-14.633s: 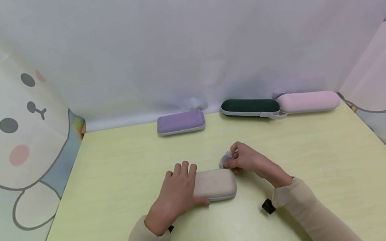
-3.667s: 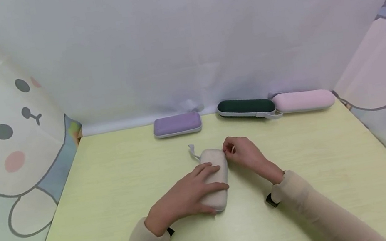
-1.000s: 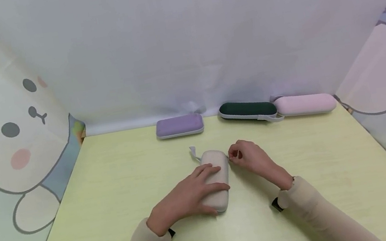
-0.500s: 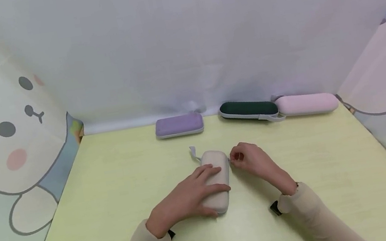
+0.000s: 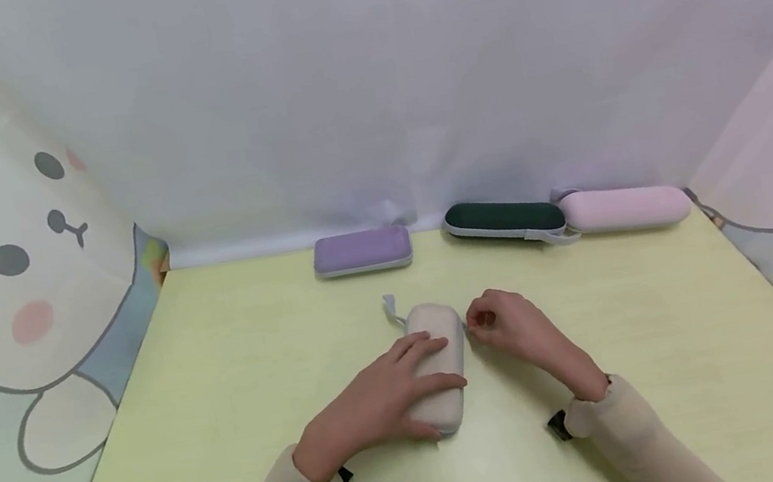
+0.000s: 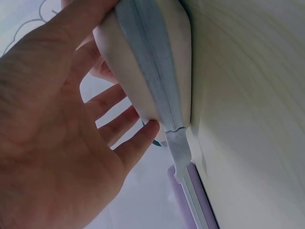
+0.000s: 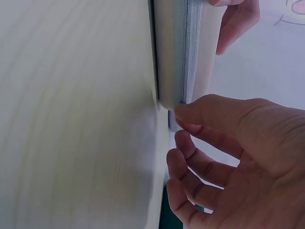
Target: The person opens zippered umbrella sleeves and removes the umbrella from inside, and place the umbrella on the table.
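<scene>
A beige zippered glasses case (image 5: 444,362) lies lengthwise on the table, its light strap (image 5: 390,306) sticking out at the far left corner. My left hand (image 5: 374,399) holds it, fingers spread over the top and thumb at the near end. In the left wrist view, the grey-blue zipper band (image 6: 152,62) runs along the side of the case and looks closed. Thumb and index finger of my right hand (image 5: 517,327) pinch together at the zipper line by the far right edge. The zipper pull is hidden behind these fingertips; the other fingers curl loosely in the right wrist view.
Along the back of the table, against a pale curtain (image 5: 304,102), lie a purple case (image 5: 362,251), a dark green case (image 5: 503,217) and a pink case (image 5: 626,207). The green and pink ones meet end to end. Yellow-green tabletop (image 5: 223,359) surrounds the hands.
Earlier the case lay crosswise with my right hand at its strap end; it has since turned lengthwise. Lately my right hand has slid slightly nearer along its right side, the left staying put.
</scene>
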The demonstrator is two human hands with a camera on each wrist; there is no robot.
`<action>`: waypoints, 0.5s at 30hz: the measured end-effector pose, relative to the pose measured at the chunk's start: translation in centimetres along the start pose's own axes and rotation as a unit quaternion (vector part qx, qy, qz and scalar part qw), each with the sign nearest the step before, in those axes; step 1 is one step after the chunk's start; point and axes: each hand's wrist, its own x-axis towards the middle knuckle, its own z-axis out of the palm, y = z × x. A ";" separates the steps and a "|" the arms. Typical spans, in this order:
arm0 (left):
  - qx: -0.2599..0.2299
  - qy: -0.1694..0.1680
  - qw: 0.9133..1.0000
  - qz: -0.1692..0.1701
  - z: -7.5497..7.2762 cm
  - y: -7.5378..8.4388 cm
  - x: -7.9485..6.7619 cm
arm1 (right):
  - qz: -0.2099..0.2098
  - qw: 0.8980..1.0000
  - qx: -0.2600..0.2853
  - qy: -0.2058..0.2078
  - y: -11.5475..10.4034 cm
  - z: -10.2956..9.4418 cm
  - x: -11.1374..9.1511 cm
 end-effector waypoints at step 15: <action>-0.004 -0.001 1.000 -0.004 0.0 0.1 0.0 | -0.014 1.000 -0.010 0.000 0.0 -0.1 -0.1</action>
